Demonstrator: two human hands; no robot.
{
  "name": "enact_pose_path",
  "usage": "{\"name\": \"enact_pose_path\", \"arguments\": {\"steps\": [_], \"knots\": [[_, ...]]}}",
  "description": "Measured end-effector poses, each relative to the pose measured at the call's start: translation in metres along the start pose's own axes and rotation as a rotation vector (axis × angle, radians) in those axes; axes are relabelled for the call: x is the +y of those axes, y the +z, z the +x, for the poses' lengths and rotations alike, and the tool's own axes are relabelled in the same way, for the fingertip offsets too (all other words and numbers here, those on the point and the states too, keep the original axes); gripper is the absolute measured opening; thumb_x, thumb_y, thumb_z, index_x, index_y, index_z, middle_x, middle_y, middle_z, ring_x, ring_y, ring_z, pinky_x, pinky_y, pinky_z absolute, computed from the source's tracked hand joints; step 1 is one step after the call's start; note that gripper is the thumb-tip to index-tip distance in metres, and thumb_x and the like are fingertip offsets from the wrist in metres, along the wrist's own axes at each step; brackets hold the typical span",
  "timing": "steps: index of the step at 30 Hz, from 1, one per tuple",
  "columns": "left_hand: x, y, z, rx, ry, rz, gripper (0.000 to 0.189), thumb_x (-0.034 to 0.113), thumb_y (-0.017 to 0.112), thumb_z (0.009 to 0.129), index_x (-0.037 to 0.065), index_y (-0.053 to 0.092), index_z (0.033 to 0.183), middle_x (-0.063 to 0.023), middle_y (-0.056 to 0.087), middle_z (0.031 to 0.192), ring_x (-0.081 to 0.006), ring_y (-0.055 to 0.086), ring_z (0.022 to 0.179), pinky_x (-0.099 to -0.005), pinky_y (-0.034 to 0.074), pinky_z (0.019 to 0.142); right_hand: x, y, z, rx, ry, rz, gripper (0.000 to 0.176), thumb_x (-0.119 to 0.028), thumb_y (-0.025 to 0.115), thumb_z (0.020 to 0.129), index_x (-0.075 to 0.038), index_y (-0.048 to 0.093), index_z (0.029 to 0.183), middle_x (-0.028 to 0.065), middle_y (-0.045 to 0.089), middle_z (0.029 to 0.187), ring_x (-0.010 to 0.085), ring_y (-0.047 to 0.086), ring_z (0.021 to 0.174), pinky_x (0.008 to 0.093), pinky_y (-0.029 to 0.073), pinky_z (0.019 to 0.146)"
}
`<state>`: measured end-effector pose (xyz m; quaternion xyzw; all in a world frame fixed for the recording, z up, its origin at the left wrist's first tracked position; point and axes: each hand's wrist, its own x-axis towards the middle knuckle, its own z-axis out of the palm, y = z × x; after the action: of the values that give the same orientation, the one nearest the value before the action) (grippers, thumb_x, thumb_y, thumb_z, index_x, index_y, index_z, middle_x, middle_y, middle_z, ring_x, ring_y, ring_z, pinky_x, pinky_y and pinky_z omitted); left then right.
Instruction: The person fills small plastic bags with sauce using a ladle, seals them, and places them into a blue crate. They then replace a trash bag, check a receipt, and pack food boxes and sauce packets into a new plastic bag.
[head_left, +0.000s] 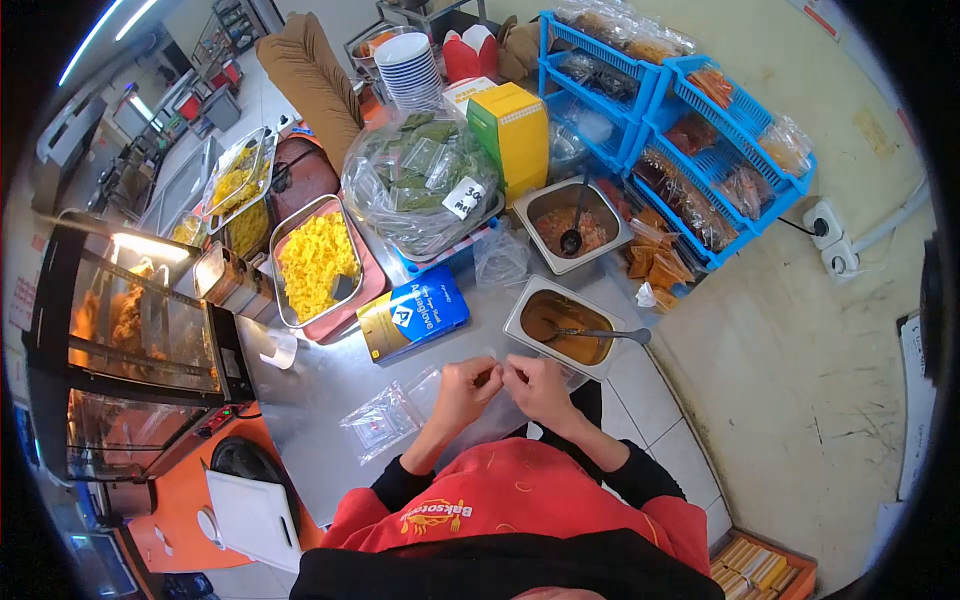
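Note:
My left hand (466, 390) and my right hand (538, 390) are close together at the near edge of the steel table, fingers pinched. Between the fingertips is thin, see-through plastic, apparently a small clear bag; its outline is hard to make out. A pile of clear plastic bags (383, 420) lies left of my left hand. Just beyond my right hand is a metal pan of brown sauce (562, 336) with a ladle (605, 334) resting in it. The blue and yellow glove box (415, 312) lies beyond my left hand.
Farther back are a pan of yellow food (318, 262), a large bag of green leaves (420, 185) and a reddish sauce pan (575, 222) with a black ladle. Blue baskets (690, 130) stand against the wall. A lit display cabinet (140, 340) is at left.

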<state>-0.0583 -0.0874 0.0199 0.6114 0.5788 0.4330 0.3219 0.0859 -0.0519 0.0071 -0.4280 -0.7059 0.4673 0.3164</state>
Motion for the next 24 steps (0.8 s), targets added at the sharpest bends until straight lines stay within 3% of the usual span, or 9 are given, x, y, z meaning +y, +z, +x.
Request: {"name": "enact_pose_path", "arguments": {"steps": [1, 4, 10, 13, 16, 19, 20, 23, 24], "knots": [[0.000, 0.002, 0.000, 0.053, 0.002, 0.004, 0.010, 0.005, 0.058, 0.078, -0.004, 0.058, 0.074, -0.0119, 0.049, 0.055, -0.0110, 0.045, 0.048, -0.0273, 0.037, 0.046, -0.006, -0.002, 0.002, 0.093, -0.180, -0.224, 0.021, -0.019, 0.054, 0.082, -0.004, 0.053, 0.069, 0.0157, 0.054, 0.056, 0.0325, 0.056, 0.050, 0.0407, 0.040, 0.045], [-0.018, 0.001, 0.004, 0.134, -0.016, 0.071, 0.009, 0.004, 0.059, 0.076, -0.004, 0.057, 0.071, -0.0113, 0.049, 0.053, -0.0121, 0.046, 0.046, -0.0275, 0.038, 0.046, -0.004, -0.008, 0.006, 0.191, -0.266, -0.387, 0.020, -0.019, 0.056, 0.080, -0.004, 0.052, 0.068, 0.0140, 0.053, 0.052, 0.0333, 0.056, 0.050, 0.0415, 0.042, 0.046], [0.003, -0.023, 0.013, -0.010, 0.056, 0.161, 0.005, 0.003, 0.060, 0.072, 0.002, 0.058, 0.076, -0.0107, 0.058, 0.084, -0.0196, 0.056, 0.067, -0.0295, 0.044, 0.057, -0.004, -0.017, 0.010, 0.009, -0.085, -0.290, 0.016, -0.018, 0.055, 0.080, -0.004, 0.059, 0.073, 0.0173, 0.054, 0.055, 0.0313, 0.057, 0.051, 0.0406, 0.044, 0.049], [0.005, -0.033, 0.013, -0.299, 0.332, 0.206, 0.013, 0.004, 0.062, 0.070, 0.003, 0.059, 0.083, -0.0100, 0.056, 0.094, -0.0229, 0.057, 0.077, -0.0313, 0.046, 0.063, 0.018, -0.013, 0.012, -0.185, 0.073, -0.072, 0.019, -0.019, 0.053, 0.082, -0.004, 0.061, 0.073, 0.0106, 0.052, 0.049, 0.0236, 0.053, 0.045, 0.0348, 0.044, 0.049], [0.013, -0.035, 0.013, -0.329, 0.627, 0.177, 0.011, 0.005, 0.064, 0.074, 0.002, 0.059, 0.083, -0.0085, 0.057, 0.092, -0.0247, 0.057, 0.074, -0.0321, 0.047, 0.065, 0.023, -0.017, 0.009, -0.440, 0.451, 0.252, 0.023, -0.023, 0.051, 0.086, -0.004, 0.061, 0.077, 0.0031, 0.056, 0.063, 0.0147, 0.054, 0.058, 0.0284, 0.043, 0.053], [0.000, -0.042, 0.012, -0.439, 0.326, -0.027, 0.007, 0.008, 0.061, 0.081, 0.002, 0.059, 0.082, -0.0082, 0.056, 0.093, -0.0209, 0.055, 0.073, -0.0299, 0.044, 0.063, 0.009, 0.002, -0.008, -0.054, 0.168, 0.685, 0.023, -0.024, 0.051, 0.088, -0.004, 0.060, 0.082, -0.0006, 0.056, 0.085, 0.0110, 0.053, 0.076, 0.0240, 0.043, 0.059], [-0.007, -0.044, 0.011, -0.471, 0.248, -0.096, 0.009, 0.010, 0.059, 0.084, 0.001, 0.058, 0.083, -0.0078, 0.055, 0.093, -0.0192, 0.054, 0.073, -0.0286, 0.043, 0.063, 0.010, 0.002, -0.010, 0.038, -0.149, 0.374, 0.018, -0.021, 0.053, 0.088, -0.004, 0.060, 0.087, 0.0041, 0.055, 0.102, 0.0102, 0.051, 0.095, 0.0243, 0.045, 0.064], [-0.018, -0.046, 0.010, -0.597, 0.028, -0.332, 0.017, 0.015, 0.052, 0.091, 0.001, 0.055, 0.083, -0.0065, 0.053, 0.090, -0.0149, 0.051, 0.077, -0.0258, 0.040, 0.064, -0.014, -0.019, -0.018, -0.020, -0.476, -0.046, 0.004, -0.007, 0.059, 0.082, -0.006, 0.063, 0.081, 0.0043, 0.060, 0.096, 0.0141, 0.058, 0.080, 0.0252, 0.045, 0.058], [-0.018, -0.044, 0.009, -0.658, -0.034, -0.430, 0.019, 0.017, 0.051, 0.092, 0.001, 0.054, 0.083, -0.0060, 0.053, 0.089, -0.0138, 0.049, 0.079, -0.0257, 0.039, 0.064, -0.012, -0.023, -0.019, -0.172, -0.378, 0.044, 0.007, -0.011, 0.060, 0.082, -0.005, 0.062, 0.084, 0.0062, 0.060, 0.090, 0.0162, 0.059, 0.076, 0.0269, 0.046, 0.058]]}}
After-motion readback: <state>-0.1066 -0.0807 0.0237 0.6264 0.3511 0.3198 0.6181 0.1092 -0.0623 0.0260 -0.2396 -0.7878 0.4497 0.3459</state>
